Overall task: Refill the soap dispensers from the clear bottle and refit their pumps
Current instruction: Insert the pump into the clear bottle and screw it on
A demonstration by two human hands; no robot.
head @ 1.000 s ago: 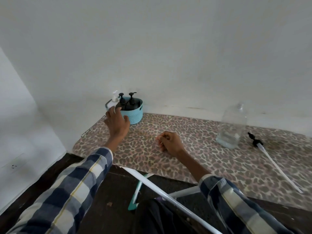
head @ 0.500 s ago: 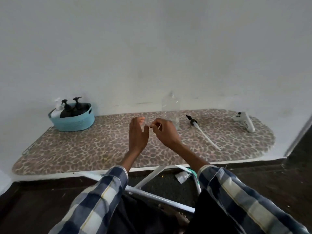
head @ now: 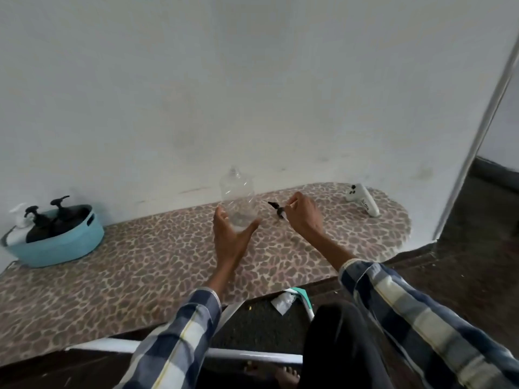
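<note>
Our left hand [head: 231, 234], grip spread apart, cups the clear ribbed bottle [head: 237, 196] at 12 o'clock. Right hand [head: 304, 213], grip pinched on the black pump [head: 278, 210], leopard-print bench [head: 140, 270].

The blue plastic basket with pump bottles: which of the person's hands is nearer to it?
Left. The left hand is open by the clear bottle, well right of the blue plastic basket; the right hand is farther right, over the loose pump.

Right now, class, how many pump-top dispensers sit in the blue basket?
3, all in the blue basket at the board's left end: a white one leftmost, then two dark ones. Others may be hidden behind them.
</note>
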